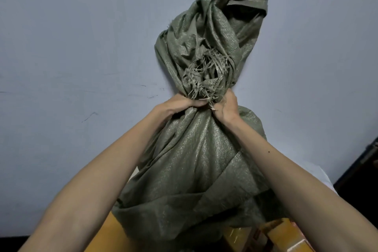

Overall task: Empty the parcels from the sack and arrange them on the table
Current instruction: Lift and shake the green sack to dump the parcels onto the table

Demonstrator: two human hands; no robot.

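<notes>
Both hands, left (184,104) and right (227,108), clench side by side round the gathered middle of a green sack (196,159), with the arms stretched forward. The sack hangs bulky below the grip, and its slack, frayed end rises above against a pale wall. At its foot, brown parcels (266,233) peek out beside the table (103,231). Emptying seems barely begun, and no parcels are arranged yet.

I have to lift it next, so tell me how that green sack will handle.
Probably floppy: the sack folds over above the left hand and right hand gripping it. Likely bottom-heavy: the lower part bulges. Its frayed edge may shed strands.
</notes>
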